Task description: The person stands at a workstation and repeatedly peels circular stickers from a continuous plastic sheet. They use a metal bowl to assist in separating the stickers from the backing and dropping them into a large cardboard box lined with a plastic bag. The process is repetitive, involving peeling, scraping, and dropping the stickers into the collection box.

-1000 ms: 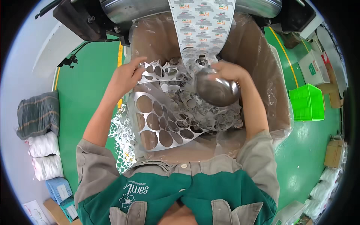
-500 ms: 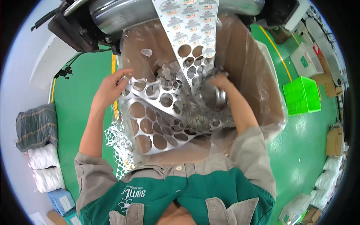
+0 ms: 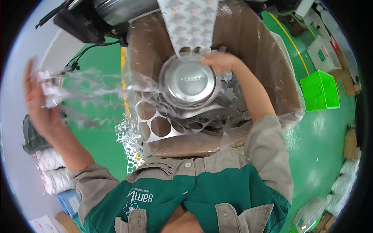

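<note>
Steel bowl (image 3: 190,79): one, over plastic-lined bin (image 3: 272,66); right hand (image 3: 225,62), fingers clamped on rim.
Punched scrap web (image 3: 108,92): stretched between left hand (image 3: 39,101) and bowl; left fingers' closure cannot be told.
Step, apparently: holding web aside, bowl steadied; next move seems to call for firm hold on both.
Blurred: left hand, web.
Hidden: bin contents beneath bowl.
Cut off: top of printed strip (image 3: 190,25).

Left hand (image 3: 37,99) farther out, strip (image 3: 91,92) stretched, bowl (image 3: 189,80) turned
</note>
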The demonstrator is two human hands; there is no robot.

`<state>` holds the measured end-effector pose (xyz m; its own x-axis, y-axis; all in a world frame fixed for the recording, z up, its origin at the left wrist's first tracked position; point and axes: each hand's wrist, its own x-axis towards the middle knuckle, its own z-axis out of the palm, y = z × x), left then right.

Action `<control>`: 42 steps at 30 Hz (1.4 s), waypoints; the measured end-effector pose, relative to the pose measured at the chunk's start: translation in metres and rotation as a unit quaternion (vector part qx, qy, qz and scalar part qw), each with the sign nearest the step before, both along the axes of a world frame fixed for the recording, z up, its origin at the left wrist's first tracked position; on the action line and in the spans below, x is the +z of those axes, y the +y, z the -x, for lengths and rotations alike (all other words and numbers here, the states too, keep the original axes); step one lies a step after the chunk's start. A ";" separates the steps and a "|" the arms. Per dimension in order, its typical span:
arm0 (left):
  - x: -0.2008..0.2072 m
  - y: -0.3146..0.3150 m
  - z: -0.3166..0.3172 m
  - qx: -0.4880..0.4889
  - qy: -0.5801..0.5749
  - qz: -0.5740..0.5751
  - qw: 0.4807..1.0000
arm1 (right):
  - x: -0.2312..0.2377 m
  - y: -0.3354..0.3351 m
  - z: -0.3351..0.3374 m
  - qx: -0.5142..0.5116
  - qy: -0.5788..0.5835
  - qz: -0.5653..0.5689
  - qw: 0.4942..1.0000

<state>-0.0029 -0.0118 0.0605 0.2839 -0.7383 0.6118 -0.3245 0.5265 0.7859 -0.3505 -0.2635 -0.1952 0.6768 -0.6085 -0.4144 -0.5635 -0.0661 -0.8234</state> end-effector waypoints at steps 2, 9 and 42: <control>0.023 0.027 -0.063 0.137 -0.004 -0.010 0.991 | -0.046 -0.004 0.016 0.017 0.267 0.055 0.962; -0.038 0.096 -0.236 0.393 -0.484 -0.244 0.743 | -0.026 -0.002 0.020 0.045 0.200 0.170 0.964; -0.097 -0.038 0.011 -0.044 -0.358 -0.290 0.886 | 0.061 0.007 0.008 0.100 -0.173 -0.077 0.977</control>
